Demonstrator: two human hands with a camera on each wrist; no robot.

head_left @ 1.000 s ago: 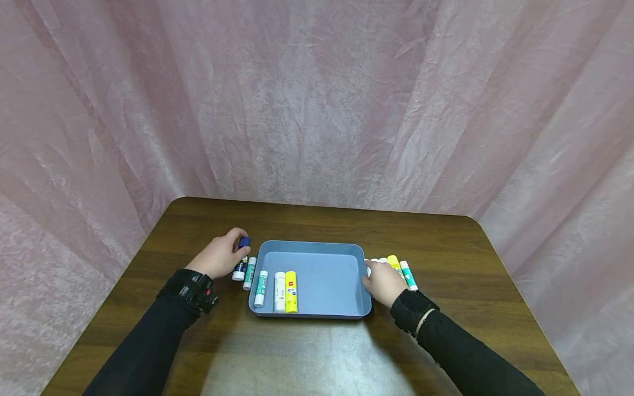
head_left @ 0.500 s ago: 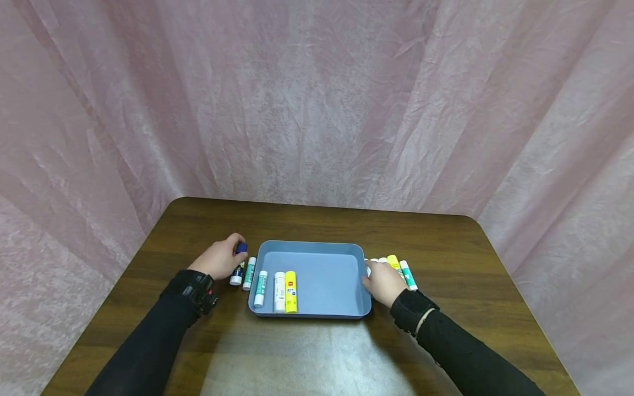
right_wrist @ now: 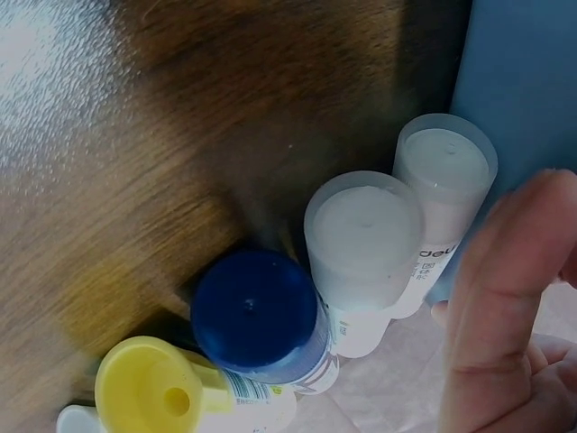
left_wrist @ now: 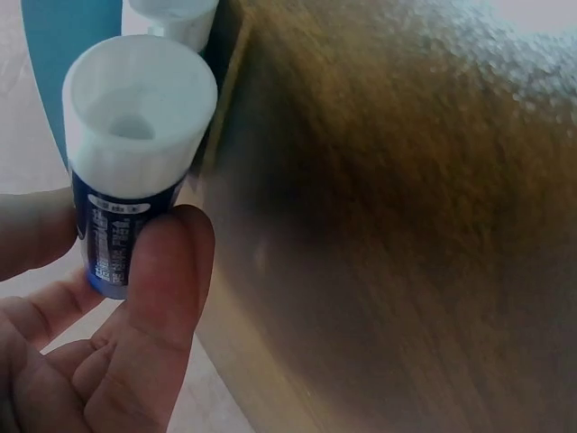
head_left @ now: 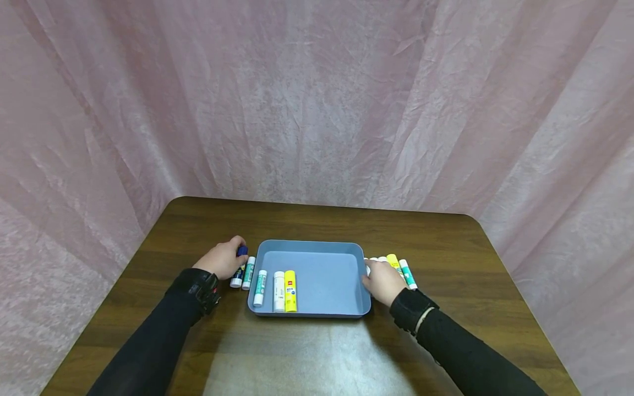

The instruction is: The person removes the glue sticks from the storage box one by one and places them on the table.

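Observation:
My left hand [head_left: 221,259] pinches a navy glue stick [left_wrist: 113,225] between thumb and fingers, its white end toward me, at the left of the blue tray [head_left: 332,280]. A teal-and-white glue stick [head_left: 249,273] lies between it and the tray wall. Over at the tray's right wall, my right hand [head_left: 383,280] has its fingertips at the rim, beside a white glue stick [right_wrist: 446,176]. The right wrist view shows a bent finger [right_wrist: 505,298] next to that stick, not around it. A second white stick [right_wrist: 363,239] and a blue-capped one [right_wrist: 257,316] line up there.
Inside the tray's left half lie a teal-and-white glue stick [head_left: 260,288], a white one [head_left: 279,291] and a yellow one [head_left: 290,291]. Right of my right hand are a yellow glue stick [head_left: 393,263] and a teal one [head_left: 408,274]. A pink curtain [head_left: 317,110] hangs behind the table [head_left: 307,352].
My left hand has brought the navy glue stick slightly nearer to me and close alongside the teal-and-white one. The right hand has stayed in place.

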